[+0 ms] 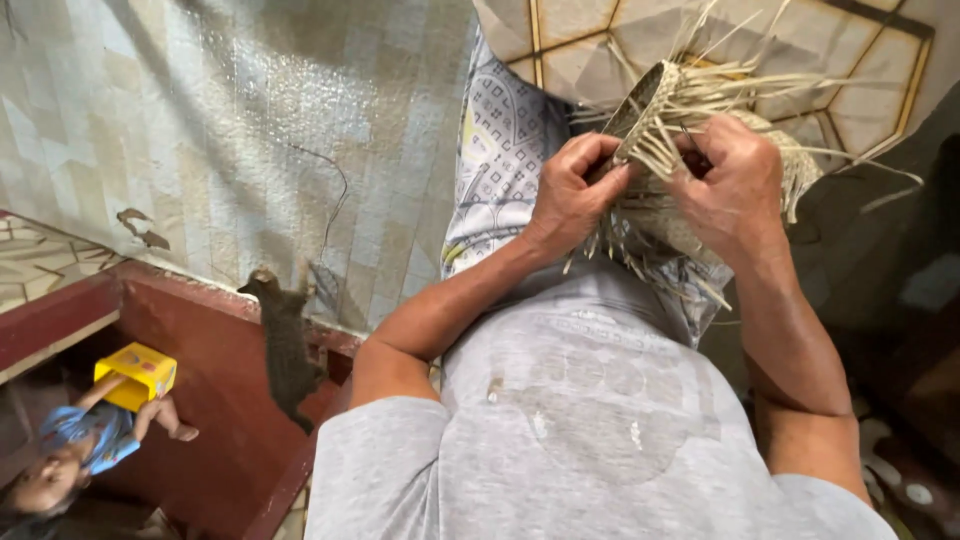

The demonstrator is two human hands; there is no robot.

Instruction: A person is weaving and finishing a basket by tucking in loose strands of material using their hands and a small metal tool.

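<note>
I am holding a half-woven basket (690, 150) over my lap with both hands.

The basket is lying between my hands, its long axis slanting up to the right, loose strips (740, 85) fanning off its far end. My left hand (570, 195) is closing on its near edge, fingers curled tight; my right hand (735, 185) is gripping strips from the other side, equally close.
</note>
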